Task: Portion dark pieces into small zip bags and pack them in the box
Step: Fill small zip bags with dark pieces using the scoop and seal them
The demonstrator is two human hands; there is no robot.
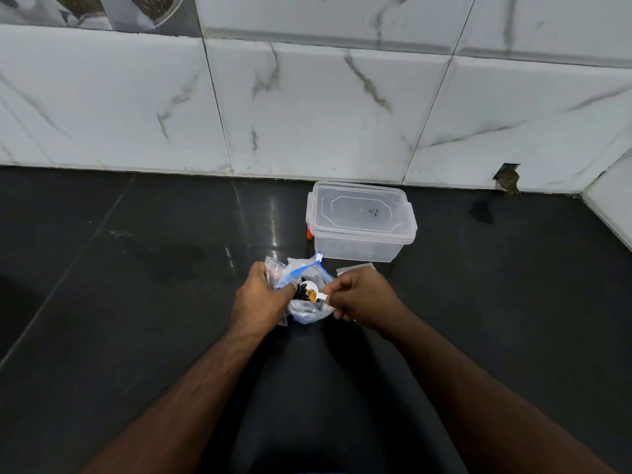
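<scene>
On the dark counter, my left hand (261,297) grips a clear small zip bag (275,270) at the edge of a larger clear bag with a blue zip strip (307,311). My right hand (360,297) pinches the handle of a small white spoon (316,292). Its bowl holds dark pieces (301,291) and one orange bit over the large bag's mouth. A clear plastic box (360,222) with its lid on stands just behind, near the wall.
A white marble-tiled wall (307,107) runs along the counter's back, with a chipped hole (508,177) at the right. A flat clear bag (354,268) lies beside my right hand. An orange clip (310,233) shows at the box's left side.
</scene>
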